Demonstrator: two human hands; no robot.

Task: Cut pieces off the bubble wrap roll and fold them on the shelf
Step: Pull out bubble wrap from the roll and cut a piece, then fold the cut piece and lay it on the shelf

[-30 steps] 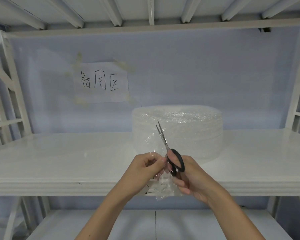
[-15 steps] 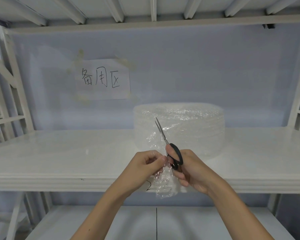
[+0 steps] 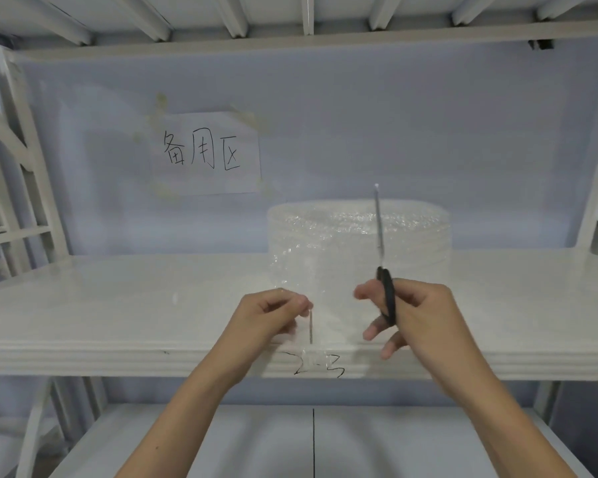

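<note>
A roll of clear bubble wrap (image 3: 408, 236) stands on the white shelf (image 3: 118, 305), right of centre. A loose sheet of bubble wrap (image 3: 325, 298) runs from the roll toward the shelf's front edge. My left hand (image 3: 273, 315) pinches the sheet's near left edge. My right hand (image 3: 411, 315) is to the right of the sheet and grips black-handled scissors (image 3: 380, 246), blades shut and pointing straight up in front of the roll.
A paper sign (image 3: 204, 153) with handwritten characters is taped to the back wall. White frame posts (image 3: 28, 167) flank the shelf on both sides. An upper shelf (image 3: 290, 32) hangs overhead. A lower shelf (image 3: 311, 439) lies beneath my arms. Handwritten marks (image 3: 318, 367) sit on the shelf's front edge.
My hands have drawn apart. The right hand moved right with the scissors, which now point straight up clear of the sheet. The left hand keeps the sheet, now spread flatter.
</note>
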